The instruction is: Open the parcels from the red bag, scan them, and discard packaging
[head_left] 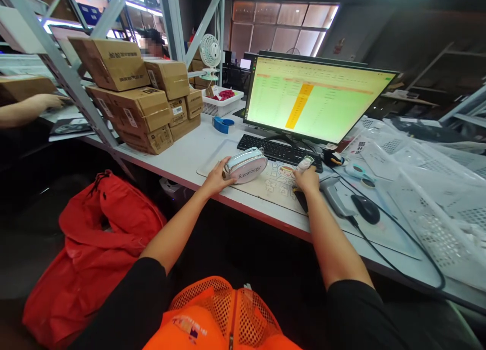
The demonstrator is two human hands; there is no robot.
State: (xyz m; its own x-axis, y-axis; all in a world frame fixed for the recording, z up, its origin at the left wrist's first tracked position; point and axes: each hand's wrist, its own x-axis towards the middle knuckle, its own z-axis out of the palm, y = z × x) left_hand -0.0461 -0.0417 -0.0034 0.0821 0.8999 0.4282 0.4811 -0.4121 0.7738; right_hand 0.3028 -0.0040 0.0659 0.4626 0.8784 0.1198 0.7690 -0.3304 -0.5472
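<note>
My left hand (217, 177) grips the left end of a shiny silver-white packet (246, 166) with printed lettering, holding it on a beige desk mat (266, 189). My right hand (307, 179) is closed around the handle of a grey barcode scanner (334, 195); its white head (305, 163) points toward the packet. A black keyboard (279, 150) lies just behind both hands, below a monitor (317, 98) showing a green spreadsheet with an orange column.
A black mouse (365, 208) and cable lie right of the scanner. Stacked cardboard boxes (140, 99) stand at the left on the white desk (182, 155). A red bag (94, 249) sits on the floor. Plastic bags (425, 188) cover the right side. Another person's arm (26, 110) reaches in at far left.
</note>
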